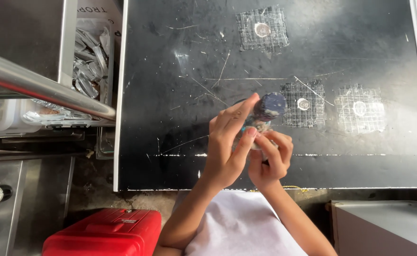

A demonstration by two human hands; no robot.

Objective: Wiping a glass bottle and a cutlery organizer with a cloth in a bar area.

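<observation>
At the left edge of the frame a box of silvery packets (91, 61) sat untouched beside the black tabletop (170, 142). Near the centre, the left hand (227, 142) pressed its fingers against a small bottle with a dark blue cap (269, 108), while the right hand (269, 159) was closed around the bottle's lower end. The bottle's long axis tilted, cap toward the upper right. To the right, three clear gridded squares (304, 104) each held a round disc, which looked finished; the bottle was mid-handling.
</observation>
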